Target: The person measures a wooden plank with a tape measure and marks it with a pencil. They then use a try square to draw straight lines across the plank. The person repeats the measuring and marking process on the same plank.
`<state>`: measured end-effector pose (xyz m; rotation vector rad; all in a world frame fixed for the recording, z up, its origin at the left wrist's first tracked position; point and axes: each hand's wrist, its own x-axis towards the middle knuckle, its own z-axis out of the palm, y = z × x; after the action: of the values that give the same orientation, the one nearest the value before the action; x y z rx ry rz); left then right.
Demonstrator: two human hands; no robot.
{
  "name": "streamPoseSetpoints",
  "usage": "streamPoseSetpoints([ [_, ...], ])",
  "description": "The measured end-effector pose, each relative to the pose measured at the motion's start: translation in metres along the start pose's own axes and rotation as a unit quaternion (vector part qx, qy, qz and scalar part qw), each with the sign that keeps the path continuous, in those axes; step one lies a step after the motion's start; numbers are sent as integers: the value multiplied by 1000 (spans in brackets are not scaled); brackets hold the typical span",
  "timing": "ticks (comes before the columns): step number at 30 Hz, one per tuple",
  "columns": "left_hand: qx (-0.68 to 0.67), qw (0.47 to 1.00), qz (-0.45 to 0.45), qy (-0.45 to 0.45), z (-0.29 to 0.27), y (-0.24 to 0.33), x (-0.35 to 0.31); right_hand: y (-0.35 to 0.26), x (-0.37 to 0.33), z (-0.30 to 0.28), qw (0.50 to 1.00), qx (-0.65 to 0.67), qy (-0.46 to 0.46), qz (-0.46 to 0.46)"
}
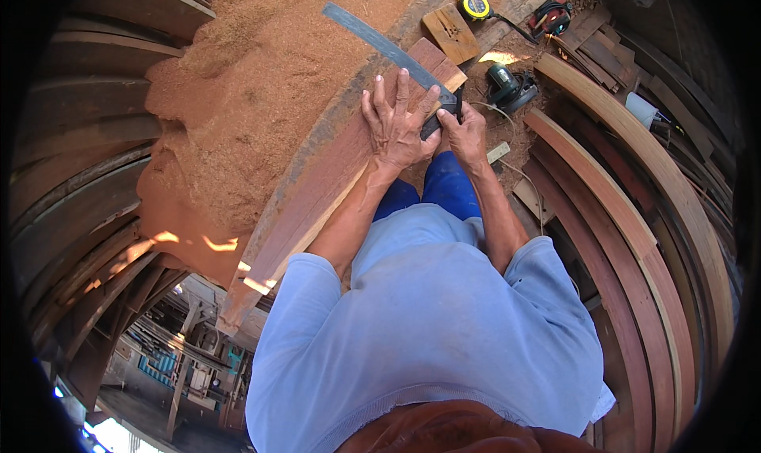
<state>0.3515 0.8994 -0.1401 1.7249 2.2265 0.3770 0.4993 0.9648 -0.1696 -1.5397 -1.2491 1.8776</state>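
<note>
A reddish-brown wooden board [317, 191] with a pale near edge runs slantwise in front of me. Across its far end lies a try square with a long grey metal blade [380, 44] and a dark stock [449, 102]. My left hand [399, 132] rests flat on the board beside the blade, fingers spread, its thumb side near the stock. Closed around the near side of the stock is my right hand [466, 136], thumb on top. Its other fingers are partly hidden beneath.
Sawdust [246, 96] covers the surface left of the board. Beyond its far end are a wooden block [449, 34], a yellow tape measure [475, 5] and a dark green power tool [511, 88] with a cord. Long planks [614, 183] stand at right; more timber [87, 128] is stacked left.
</note>
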Motion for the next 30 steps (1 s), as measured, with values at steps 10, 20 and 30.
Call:
streamPoseSetpoints([
  [10, 2, 1000, 0, 4, 0, 1, 1, -2, -1, 1, 1000, -3, 8, -9],
  [20, -10, 1000, 0, 2, -2, 2, 1, 10, 2, -1, 1000, 9, 8, -7],
  [30, -10, 1000, -5, -9, -1, 2, 0, -56, 7, -33, 940, -254, 144, -179],
])
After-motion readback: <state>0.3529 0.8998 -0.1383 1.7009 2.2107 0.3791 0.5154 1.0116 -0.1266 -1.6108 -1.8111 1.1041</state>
